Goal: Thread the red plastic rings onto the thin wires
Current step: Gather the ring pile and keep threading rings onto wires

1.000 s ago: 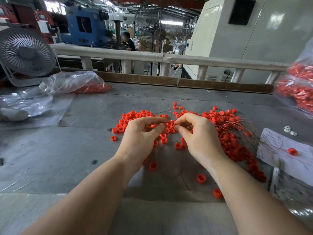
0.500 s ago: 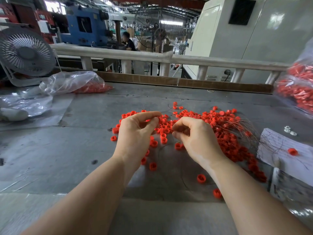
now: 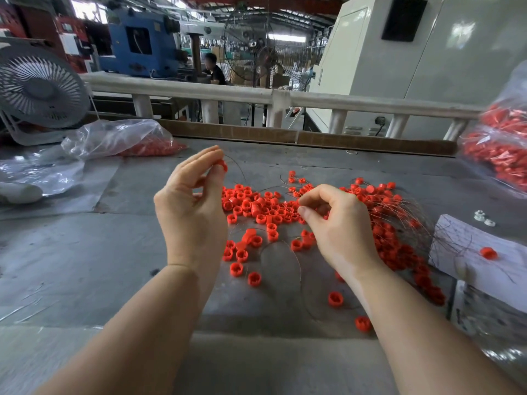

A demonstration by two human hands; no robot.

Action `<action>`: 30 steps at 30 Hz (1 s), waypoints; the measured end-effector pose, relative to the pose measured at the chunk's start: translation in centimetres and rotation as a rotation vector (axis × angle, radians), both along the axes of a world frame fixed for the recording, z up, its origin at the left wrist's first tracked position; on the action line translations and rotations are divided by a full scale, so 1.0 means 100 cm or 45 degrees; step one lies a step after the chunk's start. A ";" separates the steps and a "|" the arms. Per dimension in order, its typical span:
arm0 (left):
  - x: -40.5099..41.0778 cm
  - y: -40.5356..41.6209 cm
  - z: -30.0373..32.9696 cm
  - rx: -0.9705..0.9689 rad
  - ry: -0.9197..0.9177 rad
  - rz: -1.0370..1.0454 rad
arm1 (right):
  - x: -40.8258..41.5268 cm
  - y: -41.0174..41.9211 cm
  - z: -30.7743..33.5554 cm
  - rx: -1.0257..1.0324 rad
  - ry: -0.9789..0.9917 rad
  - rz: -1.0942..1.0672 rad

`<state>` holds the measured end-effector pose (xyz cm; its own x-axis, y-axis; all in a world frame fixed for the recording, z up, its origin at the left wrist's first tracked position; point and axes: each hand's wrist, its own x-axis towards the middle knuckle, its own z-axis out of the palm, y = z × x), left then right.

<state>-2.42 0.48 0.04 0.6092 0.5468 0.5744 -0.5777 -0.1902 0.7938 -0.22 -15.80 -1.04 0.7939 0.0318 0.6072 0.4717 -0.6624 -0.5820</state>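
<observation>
Several loose red plastic rings [image 3: 258, 208] lie in a heap on the grey table [image 3: 85, 252]. My left hand [image 3: 191, 206] is raised above the heap's left side and pinches one red ring [image 3: 222, 165] between thumb and fingertips; a thin wire [image 3: 238, 166] curves out from that ring toward the right. My right hand [image 3: 339, 226] hovers low over the heap with curled fingers that pinch a thin wire. Further rings, threaded on a fan of thin wires [image 3: 405, 215], lie to the right of that hand.
A clear bag of red rings [image 3: 134, 141] lies at the back left beside a small fan [image 3: 37, 86]. A fuller bag of rings [image 3: 502, 149] sits at the right edge. White paper [image 3: 462, 246] with one ring lies front right. A white rail [image 3: 256, 95] borders the table's far side.
My left hand has lifted up and away to the left with a ring pinched in it, drawing wire out. My right hand stayed low over the heap.
</observation>
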 end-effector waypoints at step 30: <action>-0.005 -0.019 -0.010 0.118 0.426 -0.696 | -0.005 0.009 0.003 0.212 0.089 0.364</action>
<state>-2.87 -1.38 -1.00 0.9400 0.0643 0.3350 -0.3348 -0.0146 0.9422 -0.74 -14.87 -0.73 0.8071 0.1639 0.5671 0.5796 -0.4024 -0.7086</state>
